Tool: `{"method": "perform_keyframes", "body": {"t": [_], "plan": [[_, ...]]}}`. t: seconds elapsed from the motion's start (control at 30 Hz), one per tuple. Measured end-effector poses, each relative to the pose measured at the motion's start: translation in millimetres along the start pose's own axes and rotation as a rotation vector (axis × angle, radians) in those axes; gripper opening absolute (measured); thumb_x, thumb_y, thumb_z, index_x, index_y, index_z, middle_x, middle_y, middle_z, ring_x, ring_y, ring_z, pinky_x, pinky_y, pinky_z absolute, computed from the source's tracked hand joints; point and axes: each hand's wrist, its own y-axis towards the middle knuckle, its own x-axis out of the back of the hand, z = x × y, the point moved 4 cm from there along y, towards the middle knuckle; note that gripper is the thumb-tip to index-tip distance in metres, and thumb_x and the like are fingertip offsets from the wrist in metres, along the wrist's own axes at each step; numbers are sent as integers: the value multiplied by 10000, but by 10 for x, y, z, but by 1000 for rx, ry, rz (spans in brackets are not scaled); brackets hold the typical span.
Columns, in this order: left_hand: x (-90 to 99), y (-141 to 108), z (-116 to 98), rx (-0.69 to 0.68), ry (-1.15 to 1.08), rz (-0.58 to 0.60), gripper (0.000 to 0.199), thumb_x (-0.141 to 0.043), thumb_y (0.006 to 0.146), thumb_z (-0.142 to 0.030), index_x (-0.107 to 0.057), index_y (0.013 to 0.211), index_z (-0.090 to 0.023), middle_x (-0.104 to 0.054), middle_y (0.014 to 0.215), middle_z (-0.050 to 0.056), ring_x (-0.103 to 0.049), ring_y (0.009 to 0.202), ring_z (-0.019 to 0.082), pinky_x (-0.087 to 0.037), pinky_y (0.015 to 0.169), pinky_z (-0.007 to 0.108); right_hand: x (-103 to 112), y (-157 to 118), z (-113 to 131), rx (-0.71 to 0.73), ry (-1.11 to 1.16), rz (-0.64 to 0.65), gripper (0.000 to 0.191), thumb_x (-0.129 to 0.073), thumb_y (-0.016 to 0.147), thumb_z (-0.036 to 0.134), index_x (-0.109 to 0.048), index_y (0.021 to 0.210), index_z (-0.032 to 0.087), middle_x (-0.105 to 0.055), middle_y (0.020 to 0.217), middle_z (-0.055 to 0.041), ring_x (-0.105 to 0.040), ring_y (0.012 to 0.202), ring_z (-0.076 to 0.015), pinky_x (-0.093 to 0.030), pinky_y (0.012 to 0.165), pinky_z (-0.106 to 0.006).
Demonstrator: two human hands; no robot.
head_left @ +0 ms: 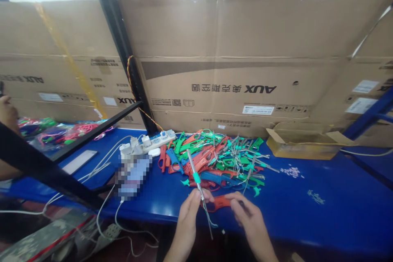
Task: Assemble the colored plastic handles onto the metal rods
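Note:
My left hand [190, 209] is closed around a slim metal tube [192, 166] with a green collar. The tube tilts up and away, and thin wires trail from its lower end. Between the hands sits an orange plastic handle shell [221, 202]; my right hand [250, 215] pinches its right end. The fingertips of my left hand are at the shell's left end, but whether they grip it is hidden. Just beyond the hands lies a pile of orange, green and blue handle shells [204, 159], mixed with metal tubes with green collars [242, 151].
On the blue table [346, 200] are a cardboard box [303, 147], small white pieces [291, 171] and small metal pieces [316, 196]. Left are a power strip [156, 141], a pixelated phone [135, 176] and cables. Black rack posts cross the left. Another person's hand [8, 114] shows far left.

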Motion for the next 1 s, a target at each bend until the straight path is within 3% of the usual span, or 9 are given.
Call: {"method": "perform_keyframes", "body": {"t": [0.13,0.3,0.5,0.57,0.67,0.77,0.87,0.93,1.0], "plan": [[139,-72,145,67,-63,-143,501,-547,954,-650,-716,921,-180,-708,1146,96,-635,1127,278,-507,1004,363,-469,0,122,107,-145,233,293,-682,911,515,-788,1004,258,-694,932,-54,-646,886,-224,-525,802,-291],[244,-109,319,78,2,-157,549,-489,982,-655,-700,1147,-176,-649,1333,123,-606,1258,287,-498,1073,386,-783,104,56,118,-249,305,302,-705,901,510,-792,1027,250,-673,920,-48,-633,797,-193,-509,701,-260],[439,-157,427,-12,263,-195,489,-460,1019,-591,-673,1255,-219,-583,1386,104,-518,1374,259,-474,1119,377,-865,161,48,221,-253,311,274,-629,975,442,-773,896,223,-689,831,-35,-624,749,-172,-470,692,-252],[498,-172,404,-22,342,-172,462,-501,1004,-583,-705,1203,-219,-646,1272,96,-587,1278,258,-535,1025,349,-851,160,66,238,-288,316,269,-644,966,438,-759,862,218,-679,811,-32,-617,720,-164,-456,642,-240],[554,-213,313,-43,448,-51,445,-487,1031,-513,-741,846,-198,-684,761,37,-677,757,189,-558,676,261,-779,153,143,297,-378,286,253,-644,967,420,-735,840,220,-645,762,-19,-601,661,-148,-436,580,-228],[544,-271,43,-334,526,123,529,-485,1050,-430,-661,605,-204,-595,542,11,-570,536,155,-505,607,283,-679,136,243,390,-492,259,210,-627,982,382,-736,880,235,-658,770,-14,-606,633,-139,-437,579,-230],[523,-262,-287,-638,678,189,212,-675,959,-414,-753,1047,-237,-761,938,86,-673,902,265,-549,837,400,-613,101,286,449,-582,283,189,-618,995,360,-758,939,246,-692,798,-17,-646,653,-141,-447,611,-233],[481,-169,-406,-686,854,267,373,-658,980,-273,-635,1352,-257,-715,1247,114,-610,1167,292,-496,997,446,-595,70,278,466,-608,294,195,-613,1001,360,-768,965,248,-698,795,-19,-659,658,-143,-454,618,-231],[435,-61,-442,-690,906,379,406,-579,1021,-192,-579,1417,-283,-724,1221,86,-625,1110,250,-489,985,418,-580,48,250,473,-619,284,201,-612,1001,368,-772,974,249,-697,783,-21,-658,643,-145,-460,607,-233]]}}
